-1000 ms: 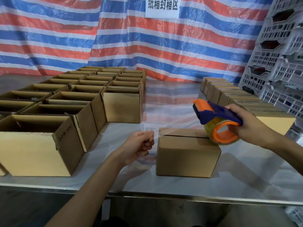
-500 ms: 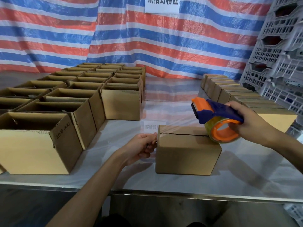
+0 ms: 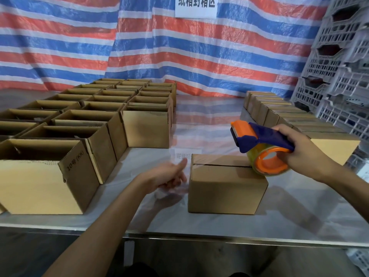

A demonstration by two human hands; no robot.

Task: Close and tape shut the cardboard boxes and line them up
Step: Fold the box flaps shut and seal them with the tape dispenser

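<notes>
The left hand has let go of the tape end. Its fingers now hang loose and apart just beside the box, which sits closed on the worktop. The right hand still grips the dispenser, its roll at the seam's right end. The strip seems laid, so cutting it likely comes next.

Our right hand grips the blue-and-orange tape dispenser, its roll resting on the right end of the closed box on the bench, while our left hand hovers loose-fingered just beside its left face, with open boxes in rows at left and shut boxes lined up at right.
</notes>
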